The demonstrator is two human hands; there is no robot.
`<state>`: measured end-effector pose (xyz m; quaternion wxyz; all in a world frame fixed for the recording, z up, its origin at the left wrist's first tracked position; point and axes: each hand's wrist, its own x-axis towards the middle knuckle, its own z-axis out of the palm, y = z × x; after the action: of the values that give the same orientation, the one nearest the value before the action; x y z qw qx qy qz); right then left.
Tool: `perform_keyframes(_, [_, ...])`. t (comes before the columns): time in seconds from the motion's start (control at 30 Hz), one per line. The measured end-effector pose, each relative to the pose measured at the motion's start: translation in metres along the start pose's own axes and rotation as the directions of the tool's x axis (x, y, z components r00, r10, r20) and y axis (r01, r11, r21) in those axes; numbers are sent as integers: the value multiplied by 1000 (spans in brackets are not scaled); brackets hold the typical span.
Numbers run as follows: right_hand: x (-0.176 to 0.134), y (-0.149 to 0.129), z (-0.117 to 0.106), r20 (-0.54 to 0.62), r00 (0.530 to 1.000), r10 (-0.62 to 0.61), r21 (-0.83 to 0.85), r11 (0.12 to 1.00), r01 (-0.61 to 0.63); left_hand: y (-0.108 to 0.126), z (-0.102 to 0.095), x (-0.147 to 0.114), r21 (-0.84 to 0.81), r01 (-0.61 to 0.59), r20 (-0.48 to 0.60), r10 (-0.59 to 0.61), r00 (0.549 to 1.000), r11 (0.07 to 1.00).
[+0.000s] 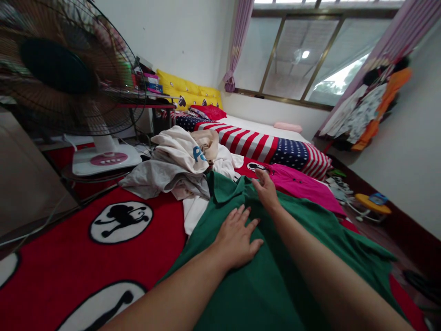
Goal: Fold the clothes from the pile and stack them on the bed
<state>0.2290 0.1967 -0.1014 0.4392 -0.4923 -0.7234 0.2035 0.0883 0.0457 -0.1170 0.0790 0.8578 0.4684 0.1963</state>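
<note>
Resting L hand (237,240) flat, fingers spread, on shirt (262,281), laid approx long axis fore-aft on blanket (76,262), w/ R hand (266,190) extended, empty, nearer collar (222,189), just R of it, can't confirm contact.

From my remote screen I see white walls (179,50) — a sliding window (299,59) between lilac curtains (239,41), daylight (359,64) and foliage (329,91) in its right pane (344,55). Below it, a bed (251,124) wears a stars-and-stripes cover (250,143); a yellow-topped stool (367,202) stands by the right wall (415,142).
</note>
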Motion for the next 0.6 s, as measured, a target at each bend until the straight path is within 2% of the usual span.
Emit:
perform_keyframes(0.07, [-10,-1,-5,105,993,-48,-120,991,60,-1,1,0,10,-2,-3,2,1000,1000])
perform_keyframes(0.13, [-22,-3,-12,204,978,-39,-215,973,84,-2,2,1,19,0,-3,1,1000,1000])
perform_keyframes(0.2, [-35,-4,-24,166,984,-67,-256,961,109,-2,2,1,27,-4,-1,4,1000,1000])
perform_keyframes(0.3, [-55,-1,-56,22,995,-101,-343,934,103,-3,2,1,33,-18,-2,19,1000,999])
perform_keyframes(0.37, [-66,6,-84,-82,995,-59,-455,890,15,-3,1,1,37,-19,-3,19,1000,999])
perform_keyframes(0.43, [-74,17,-113,-227,973,51,-560,810,-173,-2,1,1,40,-13,5,13,1000,999])
perform_keyframes(0.53, [-75,37,-151,-426,864,267,-566,666,-485,-2,2,1,41,-8,9,8,1000,999])
perform_keyframes(0.6, [-70,51,-168,-434,816,382,-531,623,-574,-3,3,1,39,-11,6,11,1000,999])
